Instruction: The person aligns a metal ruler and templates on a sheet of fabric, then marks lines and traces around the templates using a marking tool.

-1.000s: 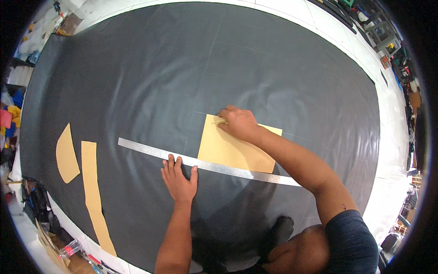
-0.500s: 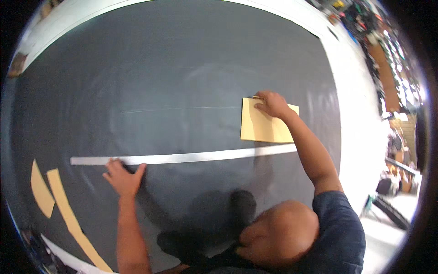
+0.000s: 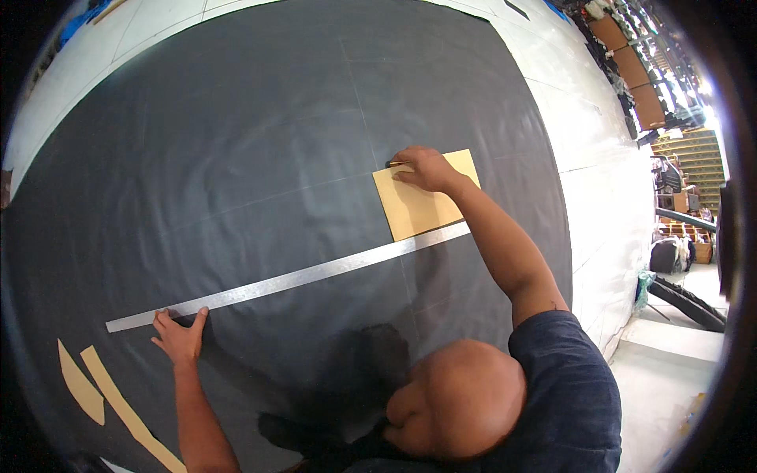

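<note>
A long silver metal ruler (image 3: 292,277) lies aslant across a large dark sheet (image 3: 236,118). My left hand (image 3: 180,335), fingers and thumb spread, presses the ruler near its left end. Toward the ruler's right end, a yellow card piece (image 3: 422,209) lies flat with its near edge against the ruler. On its far edge rests my right hand (image 3: 426,169), closed around a thin pen-like tool (image 3: 400,163); its exact kind is too small to tell. Faint pale lines run over the sheet and meet near the card's far left corner. My right forearm covers the ruler's right end.
At the lower left lie a curved yellow card piece (image 3: 79,382) and a long narrow yellow card strip (image 3: 126,414). White tiled floor (image 3: 591,197) surrounds the sheet. Cluttered shelves with brown boxes (image 3: 631,67) stand at the far right, above a black bundle (image 3: 690,303).
The view has turned, so the ruler slants more steeply. The gap between card and ruler has closed. My right hand stays on the card, my left on the ruler.
</note>
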Demonstrator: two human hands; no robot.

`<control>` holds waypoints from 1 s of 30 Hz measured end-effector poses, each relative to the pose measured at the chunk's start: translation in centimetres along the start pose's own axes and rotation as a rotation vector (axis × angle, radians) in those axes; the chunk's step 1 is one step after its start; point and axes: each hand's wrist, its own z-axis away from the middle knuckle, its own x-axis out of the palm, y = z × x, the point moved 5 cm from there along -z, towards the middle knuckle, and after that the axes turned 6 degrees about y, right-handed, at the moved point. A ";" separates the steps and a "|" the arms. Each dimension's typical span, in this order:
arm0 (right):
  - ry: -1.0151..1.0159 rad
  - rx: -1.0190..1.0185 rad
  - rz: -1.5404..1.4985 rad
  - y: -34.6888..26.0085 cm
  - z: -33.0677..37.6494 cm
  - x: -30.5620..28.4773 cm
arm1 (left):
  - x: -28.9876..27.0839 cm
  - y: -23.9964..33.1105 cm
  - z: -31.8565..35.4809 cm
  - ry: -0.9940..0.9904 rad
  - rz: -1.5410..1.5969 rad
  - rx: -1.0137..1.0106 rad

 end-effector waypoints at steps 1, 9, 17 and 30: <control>0.004 0.003 -0.002 0.3 0.1 0.0 | 0.1 0.4 0.1 -0.015 0.008 0.001; 0.073 -0.045 0.087 -1.2 0.7 0.1 | 0.2 -0.6 0.3 0.007 -0.030 -0.018; 0.140 0.032 0.178 -3.3 1.3 -1.3 | 0.1 -0.4 0.2 0.067 -0.018 0.019; 0.107 0.021 0.253 -2.6 1.1 -0.3 | 0.2 -0.2 0.2 0.035 -0.024 0.027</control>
